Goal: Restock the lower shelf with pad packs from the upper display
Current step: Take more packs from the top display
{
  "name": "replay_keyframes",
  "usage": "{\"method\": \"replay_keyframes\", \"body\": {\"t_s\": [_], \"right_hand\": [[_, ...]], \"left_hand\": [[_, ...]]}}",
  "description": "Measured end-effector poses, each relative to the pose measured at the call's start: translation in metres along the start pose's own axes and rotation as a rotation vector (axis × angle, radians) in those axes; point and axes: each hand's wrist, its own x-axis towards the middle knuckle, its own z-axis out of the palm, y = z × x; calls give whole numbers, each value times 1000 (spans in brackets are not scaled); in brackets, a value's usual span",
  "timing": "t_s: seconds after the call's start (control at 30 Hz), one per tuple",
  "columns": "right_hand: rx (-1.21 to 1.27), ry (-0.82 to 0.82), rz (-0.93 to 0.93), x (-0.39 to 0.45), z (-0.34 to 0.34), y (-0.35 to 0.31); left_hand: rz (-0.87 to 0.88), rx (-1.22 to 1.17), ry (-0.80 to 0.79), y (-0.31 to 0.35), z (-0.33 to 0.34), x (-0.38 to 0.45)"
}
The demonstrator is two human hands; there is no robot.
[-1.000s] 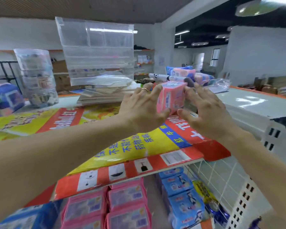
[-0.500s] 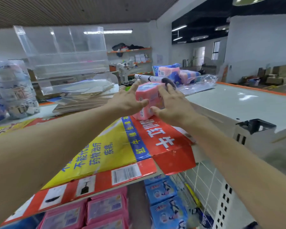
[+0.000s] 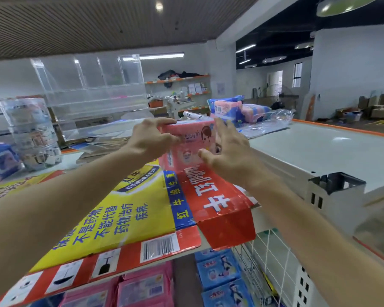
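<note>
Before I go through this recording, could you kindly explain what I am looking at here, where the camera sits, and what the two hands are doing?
There is no machine here: a person wears one wide-angle camera on the head, which looks forward and down along both forearms. The left hand grips the upper left edge of a pink pad pack, fingers curled over its top. The right hand lies against the pack's right side, fingers spread and thumb at the front. The pack is upright above a flattened cardboard box, yellow and red, spread over the upper shelf. More packs lie further back. On the lower shelf are pink packs and blue packs, where this one presumably goes.
</note>
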Motion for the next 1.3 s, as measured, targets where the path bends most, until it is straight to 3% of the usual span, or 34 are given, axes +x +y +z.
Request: {"method": "replay_keyframes", "body": {"t_s": [0.17,0.37,0.47,0.67,0.87,1.07,1.3], "right_hand": [[360,29,-88,-20,-3,-13],[830,-293,-262,-50,8,-37],[891,-274,-390,-70,12,-58],[947,-200,-448,-103,28,-98],[1008,-135,-328,-139,58,-155],[1036,-120,-308,-189,81,-207],[992,-165,-223,-245,116,-232]], "left_hand": [[0,-272,-44,-3,-62,-71],[-61,-427,-47,-22,-104,-160],[-73,-471,-4,-31,-115,-189],[-60,-533,60,-48,-147,-229],[-102,-507,220,-84,-180,-274],[25,-545,145,-103,-201,-332],[34,-586,186,-138,-215,-384]]}}
